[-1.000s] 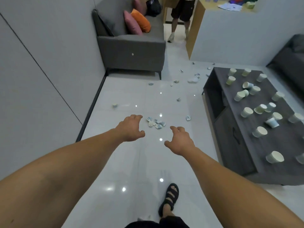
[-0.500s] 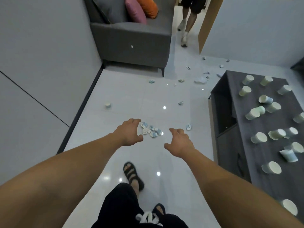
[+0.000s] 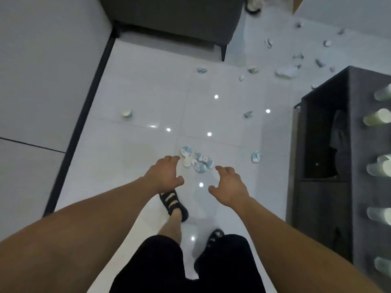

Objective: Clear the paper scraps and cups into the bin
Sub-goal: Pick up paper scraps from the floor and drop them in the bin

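We're looking down into what reads as a living room or lounge. A grey upholstered sofa point(image 3: 173, 20) on short dark legs sits by the panelled wall point(image 3: 42, 70). Glossy white floor tiles point(image 3: 148, 96) mirror small lights, and to our right is a low dark tabletop point(image 3: 359, 85) with an open cubby point(image 3: 317, 140) beneath.

Wearer seen from above. Both forearms point(image 3: 88, 227) are bare from the lower edge of the view to the left hand point(image 3: 164, 176) and the right hand point(image 3: 229, 188). Plain black shorts point(image 3: 156, 269) of matte cloth cover both thighs, the left leg point(image 3: 171, 226) bare below the hem; the left sandal point(image 3: 172, 203), black with broad straps across the top (bare foot shows between the straps), is in full view, and the matching right sandal point(image 3: 214, 235) is half hidden by the shorts.
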The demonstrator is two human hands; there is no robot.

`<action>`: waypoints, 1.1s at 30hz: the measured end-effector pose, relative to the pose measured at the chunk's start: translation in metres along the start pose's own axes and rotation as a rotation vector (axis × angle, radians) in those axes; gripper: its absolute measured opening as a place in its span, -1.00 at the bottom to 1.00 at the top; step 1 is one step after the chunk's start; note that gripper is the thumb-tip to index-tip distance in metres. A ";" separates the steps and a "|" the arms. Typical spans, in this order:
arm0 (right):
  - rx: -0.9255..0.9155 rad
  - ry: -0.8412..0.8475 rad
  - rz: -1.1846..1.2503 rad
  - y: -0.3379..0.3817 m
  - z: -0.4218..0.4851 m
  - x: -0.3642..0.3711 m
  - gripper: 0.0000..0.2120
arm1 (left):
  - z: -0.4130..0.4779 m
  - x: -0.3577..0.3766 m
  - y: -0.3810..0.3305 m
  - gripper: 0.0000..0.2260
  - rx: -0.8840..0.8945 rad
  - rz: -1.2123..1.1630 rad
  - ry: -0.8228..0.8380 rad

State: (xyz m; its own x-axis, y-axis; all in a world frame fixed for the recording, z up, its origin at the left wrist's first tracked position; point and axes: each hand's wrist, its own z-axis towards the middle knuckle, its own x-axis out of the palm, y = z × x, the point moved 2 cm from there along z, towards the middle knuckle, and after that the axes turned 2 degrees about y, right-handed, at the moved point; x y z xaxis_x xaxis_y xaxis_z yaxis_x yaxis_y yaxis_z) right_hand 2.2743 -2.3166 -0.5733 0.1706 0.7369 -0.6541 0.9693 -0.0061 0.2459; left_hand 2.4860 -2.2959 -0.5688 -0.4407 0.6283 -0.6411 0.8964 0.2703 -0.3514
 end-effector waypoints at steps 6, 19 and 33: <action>0.033 0.100 -0.001 -0.021 0.135 0.050 -0.32 | 0.122 0.059 0.032 -0.36 -0.024 -0.004 0.041; -0.050 0.203 -0.076 -0.105 0.382 0.238 -0.31 | 0.365 0.279 0.094 -0.38 -0.046 -0.140 0.047; -0.179 0.045 -0.209 -0.138 0.506 0.324 -0.67 | 0.438 0.369 0.143 -0.53 -0.064 -0.336 -0.141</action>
State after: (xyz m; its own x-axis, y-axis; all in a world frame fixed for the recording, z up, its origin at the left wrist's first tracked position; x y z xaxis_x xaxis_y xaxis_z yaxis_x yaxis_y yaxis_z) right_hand 2.2859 -2.4192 -1.1813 -0.0420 0.7391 -0.6723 0.9353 0.2657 0.2336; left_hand 2.4306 -2.3453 -1.1545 -0.7089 0.3915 -0.5866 0.7001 0.4919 -0.5177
